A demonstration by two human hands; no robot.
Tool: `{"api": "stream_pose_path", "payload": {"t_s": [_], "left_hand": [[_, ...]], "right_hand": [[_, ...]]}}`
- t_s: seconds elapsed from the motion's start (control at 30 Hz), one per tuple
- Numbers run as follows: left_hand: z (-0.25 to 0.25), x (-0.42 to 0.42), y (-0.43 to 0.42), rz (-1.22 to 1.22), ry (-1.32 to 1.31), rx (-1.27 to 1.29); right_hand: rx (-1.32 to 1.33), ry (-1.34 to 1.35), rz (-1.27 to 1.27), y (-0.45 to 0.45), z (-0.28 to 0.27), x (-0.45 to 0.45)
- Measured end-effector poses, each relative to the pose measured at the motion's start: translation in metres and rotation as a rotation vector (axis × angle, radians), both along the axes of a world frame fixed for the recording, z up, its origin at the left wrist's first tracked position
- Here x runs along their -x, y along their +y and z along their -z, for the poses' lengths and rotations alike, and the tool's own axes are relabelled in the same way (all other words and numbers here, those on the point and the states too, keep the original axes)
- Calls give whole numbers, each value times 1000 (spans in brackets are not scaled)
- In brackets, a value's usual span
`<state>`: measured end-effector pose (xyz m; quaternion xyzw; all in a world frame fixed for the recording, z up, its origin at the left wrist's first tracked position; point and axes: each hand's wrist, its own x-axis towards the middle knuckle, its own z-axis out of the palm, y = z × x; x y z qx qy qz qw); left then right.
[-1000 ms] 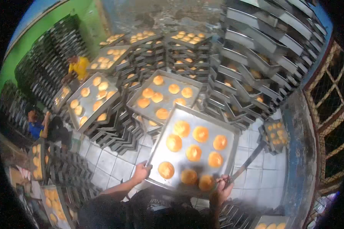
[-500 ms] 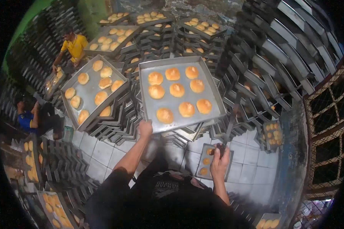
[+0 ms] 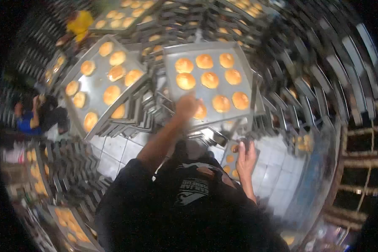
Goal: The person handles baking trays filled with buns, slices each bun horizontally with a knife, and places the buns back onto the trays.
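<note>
A metal tray (image 3: 244,65) bearing several golden buns (image 3: 210,80) rests on a stack of trays in front of me. My left hand (image 3: 187,107), blurred by motion, is over the tray's near left part, beside a bun (image 3: 200,111); its fingers are too smeared to read. Below the tray's near right corner, my right hand (image 3: 246,158) is closed round a dark handle (image 3: 244,145). Beneath that hand, a smaller tray of buns (image 3: 230,158) lies low down, partly covered by it.
Another bun tray (image 3: 96,89) tops the stack at left. Tall tray stacks (image 3: 319,75) rise at right, beside a metal grille (image 3: 361,168). Two people are at left, one in yellow (image 3: 80,25), one in blue (image 3: 28,122). White tiles (image 3: 117,149) cover the floor.
My left hand has left the tray's near left corner and moved right and up, over the buns. The front tray appears higher in view. My right hand remains at the dark handle.
</note>
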<state>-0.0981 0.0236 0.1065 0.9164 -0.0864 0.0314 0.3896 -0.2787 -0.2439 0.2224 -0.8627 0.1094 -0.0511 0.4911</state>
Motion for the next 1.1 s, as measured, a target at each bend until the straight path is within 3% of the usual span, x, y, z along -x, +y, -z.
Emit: {"api": "stream_pose_path", "payload": {"t_s": [0.07,0.1,0.17,0.27,0.33,0.37,0.4,0.47,0.5,0.57,0.6,0.7,0.77,0.9,0.93,0.97,1.03,1.1], "left_hand": [[18,-9,-18,-135,120,-176],[5,-4,-16,-50,109,-205],[-17,11,-12,-14,41,-277],[-18,34,-20,7,-33,-192],[2,40,-17,217,-29,131],[8,40,-16,201,-39,121],[15,41,-15,120,98,287],[-38,59,-18,-51,409,284],[-39,62,-18,-58,407,285],[-43,55,-24,-12,342,568],[-47,48,-28,5,347,559],[-56,25,-48,-193,185,1518],[-60,7,-45,-14,163,1884],[-75,-14,-65,-83,145,2106],[-77,-20,-73,-257,138,2034],[-78,-24,-76,-250,153,2031],[-86,-34,-83,-399,153,2073],[-88,-37,-88,-369,190,2086]], "right_hand": [[43,-37,-62,-4,-4,-13],[117,-8,-50,-9,2,-18],[-105,-34,-109,-13,-4,-31],[-266,-115,-176,-26,3,-47],[-334,-112,-201,-37,4,-60],[-292,-128,-255,-45,5,-68],[-249,-144,-310,-50,6,-73],[-302,-152,-367,-51,3,-82],[-350,-158,-393,-50,1,-85],[-331,-91,-411,-51,7,-100],[-387,-62,-421,-48,5,-105],[-529,119,-399,-44,-1,-119],[-590,132,-386,-36,-23,-120],[-510,124,-465,-32,-27,-114],[-446,97,-477,-31,-29,-112],[-448,95,-463,-33,-23,-111],[-254,-232,-535,-34,-16,-109],[-231,-185,-525,-39,-14,-104]]}}
